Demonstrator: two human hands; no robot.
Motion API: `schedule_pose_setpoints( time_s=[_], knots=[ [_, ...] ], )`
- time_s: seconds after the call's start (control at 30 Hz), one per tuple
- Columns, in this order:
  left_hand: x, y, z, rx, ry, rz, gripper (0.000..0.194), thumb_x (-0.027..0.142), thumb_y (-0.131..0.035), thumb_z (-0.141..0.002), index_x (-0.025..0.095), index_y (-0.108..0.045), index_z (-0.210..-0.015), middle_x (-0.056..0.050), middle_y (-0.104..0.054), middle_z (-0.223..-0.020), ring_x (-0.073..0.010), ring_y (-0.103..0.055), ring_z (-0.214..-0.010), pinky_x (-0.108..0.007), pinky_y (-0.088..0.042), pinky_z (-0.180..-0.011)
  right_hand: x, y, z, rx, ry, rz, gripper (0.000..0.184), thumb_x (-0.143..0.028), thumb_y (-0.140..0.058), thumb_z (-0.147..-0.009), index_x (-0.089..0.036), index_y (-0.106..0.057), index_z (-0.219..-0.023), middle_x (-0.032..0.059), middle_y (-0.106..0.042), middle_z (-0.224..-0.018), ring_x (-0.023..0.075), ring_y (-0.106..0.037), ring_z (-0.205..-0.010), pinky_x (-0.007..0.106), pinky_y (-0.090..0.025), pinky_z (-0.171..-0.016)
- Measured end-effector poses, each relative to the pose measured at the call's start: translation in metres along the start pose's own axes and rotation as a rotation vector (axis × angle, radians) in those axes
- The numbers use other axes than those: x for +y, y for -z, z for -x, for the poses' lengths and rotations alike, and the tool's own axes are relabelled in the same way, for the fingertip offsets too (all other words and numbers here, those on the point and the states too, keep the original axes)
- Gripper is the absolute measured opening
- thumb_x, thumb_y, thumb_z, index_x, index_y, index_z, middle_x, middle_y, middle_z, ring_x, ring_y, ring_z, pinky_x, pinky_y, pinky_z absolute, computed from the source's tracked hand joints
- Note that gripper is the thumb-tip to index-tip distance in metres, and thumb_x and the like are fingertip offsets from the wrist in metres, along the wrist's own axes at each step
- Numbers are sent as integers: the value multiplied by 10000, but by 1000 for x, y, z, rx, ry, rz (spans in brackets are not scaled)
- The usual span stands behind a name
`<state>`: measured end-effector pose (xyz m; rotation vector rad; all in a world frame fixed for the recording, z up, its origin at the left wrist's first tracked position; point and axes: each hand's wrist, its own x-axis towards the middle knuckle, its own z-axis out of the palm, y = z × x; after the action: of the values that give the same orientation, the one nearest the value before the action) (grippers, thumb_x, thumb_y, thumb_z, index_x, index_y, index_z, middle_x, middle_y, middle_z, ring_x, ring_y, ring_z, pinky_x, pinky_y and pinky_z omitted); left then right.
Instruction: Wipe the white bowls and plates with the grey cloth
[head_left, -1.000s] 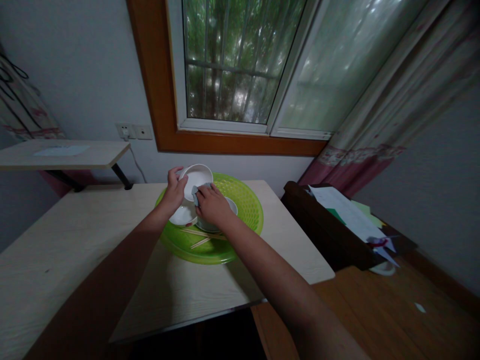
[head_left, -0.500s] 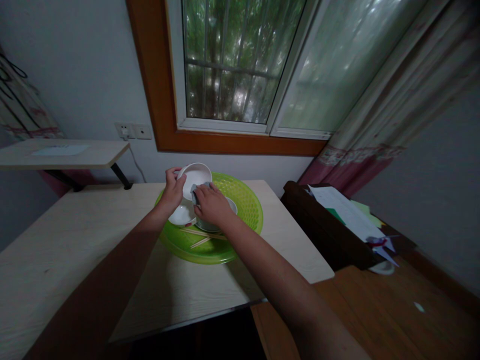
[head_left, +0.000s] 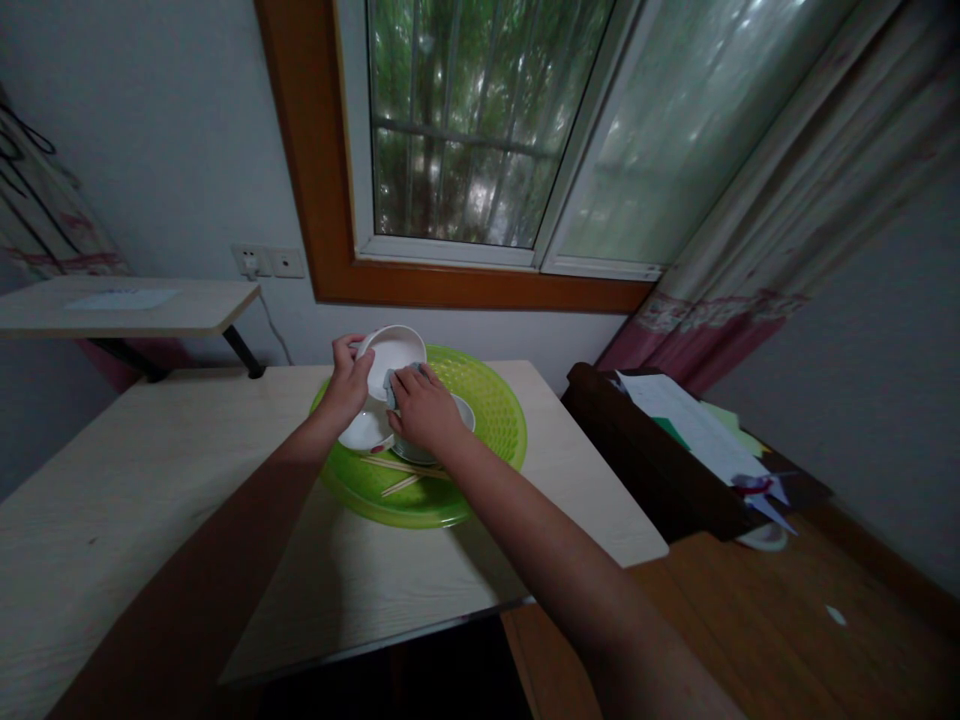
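My left hand (head_left: pixel 349 380) grips a white bowl (head_left: pixel 396 350) by its left side, tilted with its inside toward me. A grey cloth (head_left: pixel 391 388) is bunched under the fingers of my right hand (head_left: pixel 421 405), which presses it at the bowl's lower right rim. Below them, a second white bowl (head_left: pixel 365 430) sits in a round green plastic basket (head_left: pixel 491 425). Another white bowl (head_left: pixel 466 412) is partly hidden behind my right hand. Several light chopsticks (head_left: pixel 401 486) lie crossed at the front of the basket.
The basket stands on a pale wooden table (head_left: pixel 247 560) against the wall under a window. On the left is a raised shelf (head_left: pixel 150 318) with a paper on it. To the right, a dark brown piece of furniture (head_left: pixel 637 450) holds papers (head_left: pixel 682 420).
Almost nothing differs. The bowl and both hands have shifted very slightly to the right; my grip on bowl and cloth is the same.
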<state>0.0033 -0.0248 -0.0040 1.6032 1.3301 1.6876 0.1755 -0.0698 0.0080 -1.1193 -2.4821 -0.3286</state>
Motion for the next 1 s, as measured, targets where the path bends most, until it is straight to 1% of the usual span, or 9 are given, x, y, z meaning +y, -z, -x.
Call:
schedule_pose_setpoints(
  time_s=[0.1,0.17,0.23,0.37,0.53,0.63,0.73,0.87,1.0],
  knots=[
    [1,1,2,-23,-3,-27,368,462,-471,-933,248,-391,-1221,-54,-503,-1104,-194,-548,-1031,-349,-458,-963,-1,-1,-1,-44,32,-42,544,-318,-643,-901,-51,-547,-1365,198,-607,-1321,308,-546,-1243,454,-377,-1180],
    [0,1,2,-40,-8,-36,375,470,-463,-938,245,-387,-1228,-56,-501,-1112,-194,-551,-1042,-346,-458,-961,-1,-2,-1,-73,59,-84,563,-305,-611,-912,-64,-512,-1410,190,-585,-1364,303,-565,-1228,434,-455,-1112],
    [-1,2,3,-49,4,-43,379,471,-461,-941,244,-385,-1235,-55,-501,-1111,-194,-556,-1038,-347,-456,-958,1,-3,-2,-97,93,-139,597,-290,-571,-928,-84,-449,-1475,182,-541,-1436,292,-573,-1237,422,-490,-1080],
    [-3,2,2,-57,26,-36,395,493,-470,-939,249,-394,-1240,-54,-515,-1116,-195,-571,-1017,-350,-460,-944,3,-2,-2,-89,154,-285,643,-259,-527,-942,-96,-359,-1541,177,-452,-1529,268,-553,-1295,395,-483,-1100],
    [-3,1,2,-34,50,13,381,484,-479,-934,256,-403,-1229,-46,-530,-1088,-195,-581,-977,-352,-472,-910,5,-4,-2,-41,194,-364,639,-308,-527,-967,-111,-350,-1549,175,-438,-1540,260,-546,-1316,389,-463,-1120],
    [-3,1,1,-25,59,22,381,475,-475,-934,254,-396,-1234,-41,-520,-1064,-193,-577,-962,-351,-468,-894,7,-6,-3,-46,167,-277,608,-342,-529,-988,-124,-387,-1537,160,-496,-1506,261,-582,-1260,389,-485,-1080],
    [-3,1,0,-12,71,34,388,489,-473,-933,253,-392,-1230,-36,-524,-1049,-190,-574,-951,-352,-461,-893,9,-5,-5,-41,130,-127,514,-345,-558,-996,-118,-507,-1454,154,-598,-1400,280,-604,-1200,408,-488,-1052],
    [-8,1,-4,1,143,99,403,507,-495,-912,242,-396,-1200,-37,-537,-1024,-196,-575,-919,-364,-467,-866,14,0,-8,-18,127,26,319,-240,-550,-1007,-150,-640,-1299,130,-697,-1220,263,-626,-1129,426,-423,-1111],
    [-17,2,-9,4,181,223,483,409,-591,-824,271,-398,-1245,-18,-537,-989,-194,-579,-847,-323,-490,-731,19,2,-7,15,132,76,293,-209,-512,-1026,-169,-658,-1277,109,-717,-1191,236,-641,-1113,434,-359,-1172]
  ],
)
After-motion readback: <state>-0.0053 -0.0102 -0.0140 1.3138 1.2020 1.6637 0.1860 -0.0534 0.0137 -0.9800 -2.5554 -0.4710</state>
